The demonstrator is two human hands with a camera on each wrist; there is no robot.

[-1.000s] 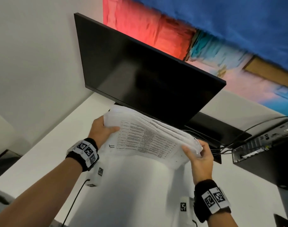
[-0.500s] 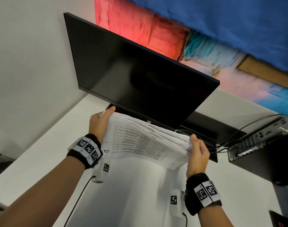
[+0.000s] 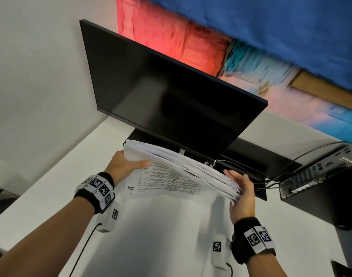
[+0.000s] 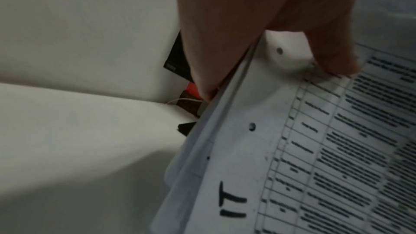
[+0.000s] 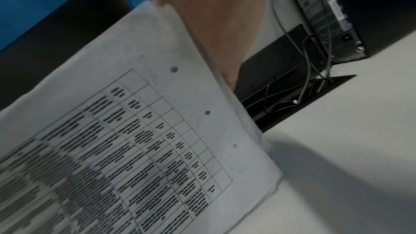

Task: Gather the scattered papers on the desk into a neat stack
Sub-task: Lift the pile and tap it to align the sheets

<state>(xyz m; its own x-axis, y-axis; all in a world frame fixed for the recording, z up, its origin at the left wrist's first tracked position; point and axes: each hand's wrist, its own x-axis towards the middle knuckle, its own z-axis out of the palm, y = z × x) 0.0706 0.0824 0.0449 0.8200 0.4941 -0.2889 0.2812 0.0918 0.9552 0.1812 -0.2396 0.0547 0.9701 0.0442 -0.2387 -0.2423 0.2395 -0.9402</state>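
A thick stack of printed, hole-punched papers (image 3: 171, 176) stands tilted on its lower edge on the white desk (image 3: 161, 236), just in front of the monitor. My left hand (image 3: 131, 162) grips its left end, with the thumb across the top sheet and the fingers behind. My right hand (image 3: 239, 182) lies flat against the right end with straight fingers. The sheets fan out unevenly at that end. In the left wrist view the thumb (image 4: 333, 51) presses the papers (image 4: 315, 149) near a punched hole. The right wrist view shows the palm (image 5: 220, 15) behind the stack's edge (image 5: 135, 131).
A black monitor (image 3: 171, 92) rises right behind the stack. To the right, a black cable tray (image 3: 259, 168) with wires sits in the desk, and beyond it a computer case (image 3: 321, 188). A white wall borders the desk on the left.
My right hand let go of its pinch and now lies flat against the stack's end. My left thumb came off the top sheet, then returned. The stack tipped more upright.
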